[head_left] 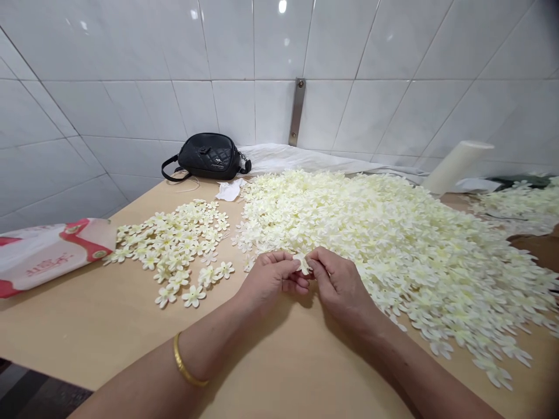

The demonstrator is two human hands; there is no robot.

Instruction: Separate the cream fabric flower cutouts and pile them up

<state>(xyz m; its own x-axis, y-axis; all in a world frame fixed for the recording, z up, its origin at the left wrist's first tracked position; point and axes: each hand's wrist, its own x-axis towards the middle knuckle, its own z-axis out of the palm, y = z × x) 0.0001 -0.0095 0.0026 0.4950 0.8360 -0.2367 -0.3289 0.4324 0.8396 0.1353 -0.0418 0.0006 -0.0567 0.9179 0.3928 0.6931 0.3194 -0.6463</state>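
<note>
Between my two hands is one pale cream artificial flower [303, 264], pinched from both sides just above the table. My left hand [273, 276], on the arm with the gold bangle, grips its left side between thumb and forefinger. On its right side, my right hand [334, 279] holds it with thumb and forefinger. Fingertips cover part of the petals. Right behind the hands rises a large heap of loose cream flowers [349, 215], spreading far to the right. A smaller spread of flowers with yellowish centres [179, 238] lies to the left of my hands.
A red and white plastic bag [52, 253] lies at the left edge, touching the smaller spread. Against the tiled wall sits a black quilted handbag [207, 156], near a crumpled white paper [230, 190]. A white roll [456, 167] leans behind the heap, at right.
</note>
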